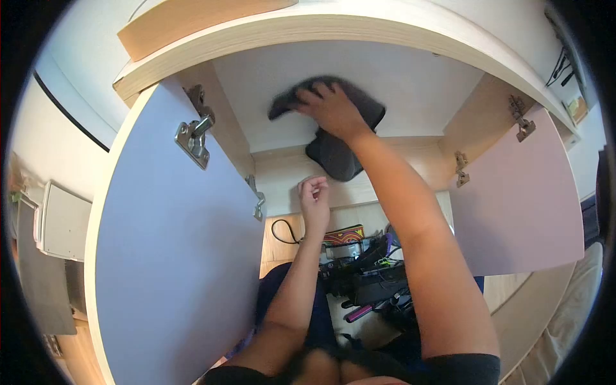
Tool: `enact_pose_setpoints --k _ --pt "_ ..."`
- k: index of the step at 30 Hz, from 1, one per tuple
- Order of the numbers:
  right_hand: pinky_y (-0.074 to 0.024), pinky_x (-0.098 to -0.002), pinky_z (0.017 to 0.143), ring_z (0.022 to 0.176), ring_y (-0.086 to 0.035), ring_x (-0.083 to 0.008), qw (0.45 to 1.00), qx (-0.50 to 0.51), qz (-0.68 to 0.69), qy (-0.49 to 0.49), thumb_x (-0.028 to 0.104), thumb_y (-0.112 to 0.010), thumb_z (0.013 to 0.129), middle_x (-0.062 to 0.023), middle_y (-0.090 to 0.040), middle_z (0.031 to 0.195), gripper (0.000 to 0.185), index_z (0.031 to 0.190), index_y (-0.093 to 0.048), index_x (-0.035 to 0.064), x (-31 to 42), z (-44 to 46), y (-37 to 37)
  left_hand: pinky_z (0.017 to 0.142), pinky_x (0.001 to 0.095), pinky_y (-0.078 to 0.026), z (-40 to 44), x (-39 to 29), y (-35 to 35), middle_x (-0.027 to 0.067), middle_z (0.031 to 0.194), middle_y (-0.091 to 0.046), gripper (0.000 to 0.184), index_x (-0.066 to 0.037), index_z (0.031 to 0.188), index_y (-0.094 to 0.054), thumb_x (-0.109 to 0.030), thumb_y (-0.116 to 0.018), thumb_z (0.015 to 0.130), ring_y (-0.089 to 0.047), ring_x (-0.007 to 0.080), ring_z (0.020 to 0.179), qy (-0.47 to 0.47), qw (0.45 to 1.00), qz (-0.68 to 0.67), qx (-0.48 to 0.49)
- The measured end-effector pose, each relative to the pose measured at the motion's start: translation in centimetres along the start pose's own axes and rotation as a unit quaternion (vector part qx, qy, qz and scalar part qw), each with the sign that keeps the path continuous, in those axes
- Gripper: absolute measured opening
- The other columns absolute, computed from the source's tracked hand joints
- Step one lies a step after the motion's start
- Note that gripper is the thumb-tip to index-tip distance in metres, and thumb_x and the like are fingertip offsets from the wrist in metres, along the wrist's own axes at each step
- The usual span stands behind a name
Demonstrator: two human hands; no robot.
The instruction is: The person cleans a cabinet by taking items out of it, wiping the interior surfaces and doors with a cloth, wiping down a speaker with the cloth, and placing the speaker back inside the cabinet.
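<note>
Inside the cabinet, my right hand (330, 109) is on a soft, dark grey cloth (369, 106), its fingers spread and bent over the fabric. One rounded end of the cloth hangs over the cabinet's front lip; motion blurs its left end. Exactly what kind of cloth it is, I cannot make out. My left hand (313, 192) is below it, in front of the lip, with the fingers curled in and nothing visible in them.
A blue door (173, 256) stands open on the left and a pinkish door (520, 205) on the right, both on metal hinges. On the floor between my legs lie a patterned pouch (343, 235), tangled black cables and devices (372, 282), and a pink-purple stick (358, 314).
</note>
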State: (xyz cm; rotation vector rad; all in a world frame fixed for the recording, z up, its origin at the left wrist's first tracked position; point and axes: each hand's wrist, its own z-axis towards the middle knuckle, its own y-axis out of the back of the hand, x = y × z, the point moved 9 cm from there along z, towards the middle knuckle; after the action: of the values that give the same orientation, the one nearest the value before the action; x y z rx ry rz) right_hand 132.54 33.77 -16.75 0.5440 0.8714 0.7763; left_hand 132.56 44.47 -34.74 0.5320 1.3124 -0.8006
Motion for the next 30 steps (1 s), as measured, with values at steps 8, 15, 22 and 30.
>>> enact_pose_setpoints --k 8,15,22,30 --pt "-0.0415 -0.0423 0.084 0.108 -0.048 -0.0258 0.995 -0.086 0.006 -0.053 0.011 -0.053 0.078 -0.0015 -0.051 0.123 0.048 0.122 -0.057 0.0322 -2.2 1.8 4.0 0.082 0.0261 -0.042 2.2 0.2 0.0 0.0045 0.097 -0.057 0.018 -0.002 0.103 -0.057 -0.005 -0.058 0.085 -0.054 0.0128 0.089 0.053 0.997 -0.054 -0.024" --pt "-0.0406 -0.0430 0.091 0.116 -0.044 -0.0232 0.997 0.031 0.041 -0.065 0.019 -0.049 0.084 0.0037 -0.047 0.127 0.037 0.117 -0.059 0.0303 0.3 -1.4 -1.3 0.082 0.0251 -0.042 1.7 2.0 -0.3 0.0050 0.102 -0.054 0.017 -0.002 0.101 -0.058 -0.003 -0.058 0.084 -0.052 0.0121 0.092 0.026 0.998 -0.030 -0.040" --pt "-0.0412 -0.0440 0.092 0.108 -0.052 -0.0318 0.989 -0.070 0.070 -0.107 0.015 -0.052 0.080 -0.0108 -0.057 0.119 0.032 0.109 -0.065 0.0201 -7.0 -5.5 -0.4 0.089 0.0281 -0.042 0.5 1.5 -2.1 0.0074 0.109 -0.049 0.015 -0.003 0.099 -0.057 -0.001 -0.055 0.084 -0.050 0.0156 0.098 -0.032 0.999 -0.035 -0.009" --pt "-0.0425 -0.0466 0.078 0.090 -0.056 -0.0332 0.902 -0.251 -0.002 -0.352 0.012 -0.056 0.079 -0.0165 -0.061 0.094 0.027 0.105 -0.064 0.0065 -14.3 -9.3 3.2 0.089 0.0289 -0.041 0.2 2.2 -2.2 0.0089 0.110 -0.048 0.014 -0.002 0.098 -0.057 0.001 -0.054 0.084 -0.049 0.0163 0.100 -0.010 0.999 -0.035 -0.020"
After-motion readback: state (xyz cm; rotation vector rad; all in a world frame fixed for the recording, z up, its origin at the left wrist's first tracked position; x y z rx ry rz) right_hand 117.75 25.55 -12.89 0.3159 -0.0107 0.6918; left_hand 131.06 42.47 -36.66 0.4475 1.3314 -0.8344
